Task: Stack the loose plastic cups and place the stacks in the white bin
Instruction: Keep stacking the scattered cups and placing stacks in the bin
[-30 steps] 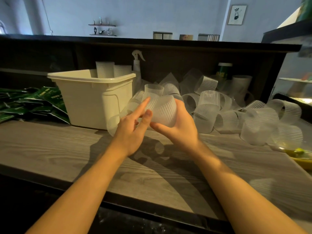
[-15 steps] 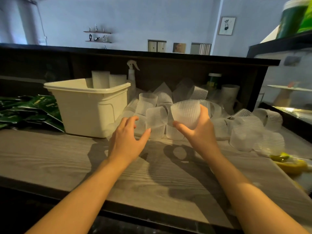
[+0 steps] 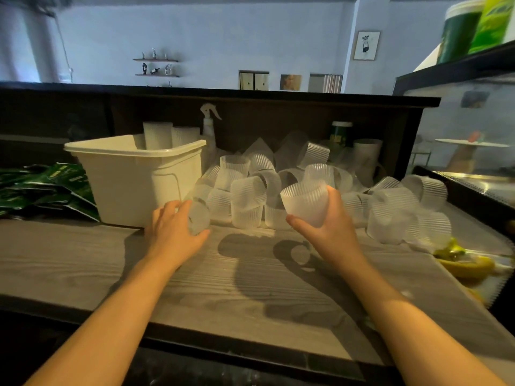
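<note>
Grey wood-grain surface [image 3: 83,263], dim light. Loose plastic cups [image 3: 248,190] heaped behind, beside white bin [image 3: 133,185] already with stacks [image 3: 157,135] inside. Since a second ago: hands apart, joined cups separated. Right hand [image 3: 331,229] gripping one upright cup [image 3: 303,203]. Left hand [image 3: 172,229] now lower, fingers curling on lying stack [image 3: 199,215] near bin. Probably next nesting.

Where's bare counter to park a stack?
Bare wood runs along the near counter edge, between the forearms and in front of the white bin. Crowded: the loose cups heaped behind both hands, right of the bin; green packets fill the far left.
</note>
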Demonstrator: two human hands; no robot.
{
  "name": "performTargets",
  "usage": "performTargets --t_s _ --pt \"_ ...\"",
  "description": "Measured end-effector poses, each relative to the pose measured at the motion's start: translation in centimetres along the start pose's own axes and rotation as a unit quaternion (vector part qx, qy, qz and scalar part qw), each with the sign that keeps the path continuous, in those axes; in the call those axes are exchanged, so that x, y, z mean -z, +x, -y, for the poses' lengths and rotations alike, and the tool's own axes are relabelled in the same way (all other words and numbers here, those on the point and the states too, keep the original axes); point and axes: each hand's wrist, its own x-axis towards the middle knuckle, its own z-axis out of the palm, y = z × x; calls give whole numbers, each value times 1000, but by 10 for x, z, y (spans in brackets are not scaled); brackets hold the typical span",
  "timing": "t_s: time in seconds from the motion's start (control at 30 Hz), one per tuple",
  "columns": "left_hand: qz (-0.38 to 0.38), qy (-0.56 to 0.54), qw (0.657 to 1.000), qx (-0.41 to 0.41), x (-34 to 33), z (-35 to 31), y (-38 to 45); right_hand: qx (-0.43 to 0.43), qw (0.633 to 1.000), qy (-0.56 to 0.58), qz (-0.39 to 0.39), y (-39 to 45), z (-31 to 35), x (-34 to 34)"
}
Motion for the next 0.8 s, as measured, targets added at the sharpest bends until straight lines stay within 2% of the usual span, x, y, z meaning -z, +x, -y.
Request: performTargets --t_s 0.2,0.3,0.43,0.67,0.8 --pt "-45 44 998 -6 4 -3 -1 -12 1000 2 0 -3 0 3" --pt "-69 -50 996 24 10 -8 -1 -17 1000 -7 9 -5 2 5" --pt "-119 -219 968 -20 19 -26 -4 3 999 -38 36 -6 8 10" --pt "-56 -392 915 -79 31 -89 -4 64 987 -113 90 0 -6 36" --pt "18 -380 910 -163 20 -124 11 81 979 -158 100 4 -16 53"
